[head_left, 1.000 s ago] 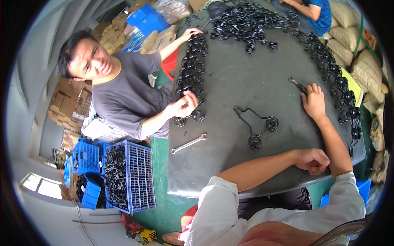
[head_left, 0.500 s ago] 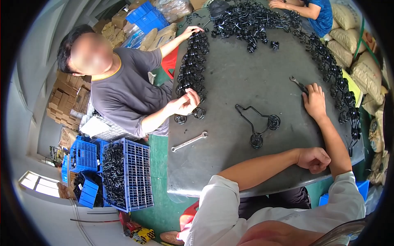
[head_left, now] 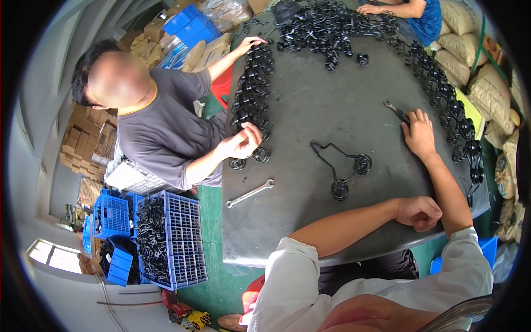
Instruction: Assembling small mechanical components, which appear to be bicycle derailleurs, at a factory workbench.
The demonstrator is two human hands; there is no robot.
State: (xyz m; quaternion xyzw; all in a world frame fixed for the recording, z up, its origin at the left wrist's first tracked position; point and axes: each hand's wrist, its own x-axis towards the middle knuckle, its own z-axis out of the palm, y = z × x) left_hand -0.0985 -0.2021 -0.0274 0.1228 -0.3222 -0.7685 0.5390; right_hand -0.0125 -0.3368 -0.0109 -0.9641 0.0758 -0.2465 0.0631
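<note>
On the grey tabletop (head_left: 310, 221), my right hand (head_left: 418, 134) rests palm down, the dark handle of a wrench (head_left: 396, 110) running in between its thumb and fingers. The wrench's open jaw points away to the far left. My left forearm lies across the near edge, and my left hand (head_left: 418, 213) is curled in a loose fist against my right forearm, with nothing visible in it. In front of me lies a bent black wire frame (head_left: 331, 160) with two round coiled ends. A silver wrench (head_left: 250, 193) lies apart, nearer the left edge.
Across the left edge sits a co-worker (head_left: 171, 122), hands at a row of black coiled parts (head_left: 251, 91). Another person's arm (head_left: 406, 8) shows beyond the far heap (head_left: 318, 33). More coiled parts (head_left: 437, 83) line the right edge. Blue crates (head_left: 185, 238) stand on the floor.
The whole view has shifted slightly; both my hands, the wrenches and the wire frame keep their places on the table.
</note>
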